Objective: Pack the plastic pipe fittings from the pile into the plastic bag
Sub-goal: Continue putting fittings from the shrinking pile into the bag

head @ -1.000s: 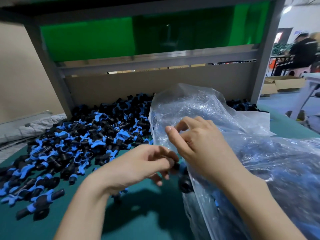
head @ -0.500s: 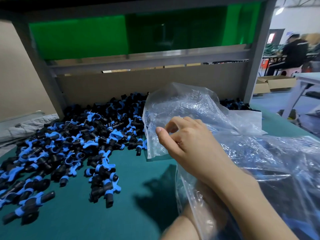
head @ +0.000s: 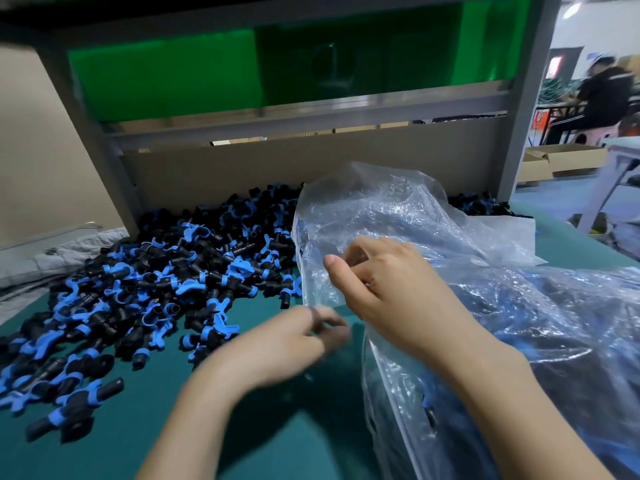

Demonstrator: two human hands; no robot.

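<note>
Right hand [head: 398, 296] grips the plastic bag [head: 519, 323] near its left edge, thumb stuck out on top and fingers curled into the crinkled film. Left hand [head: 287, 344] sits just below and left of it, low over the table [head: 277, 427], with fingers bent toward the bag's open side. It is badly motion-blurred, so I cannot tell whether it holds a fitting or nothing. Both forearms are bare and come in from the bottom edge. The bag is clear and wrinkled. It lies on the right half of the table with its upper part standing up behind the right hand, and dark shapes with bits of blue show through the film lower down. The pile of fittings [head: 166, 271], black with blue collars and blue wing-shaped tabs, spreads over the left half of the table from the back board to the near left corner, touching the bag's left side at the back. A few more fittings [head: 478, 206] peek out behind the bag on the right. The table top is dark green. Behind the pile stands a brown cardboard panel [head: 311, 168], above it a grey metal frame [head: 526, 98] with a green sheet [head: 173, 74]. Grey padded cloth [head: 52, 258] lies at the far left. Far right, blurred, another person [head: 606, 91] sits at a table, with an open cardboard box [head: 561, 164] near them.
</note>
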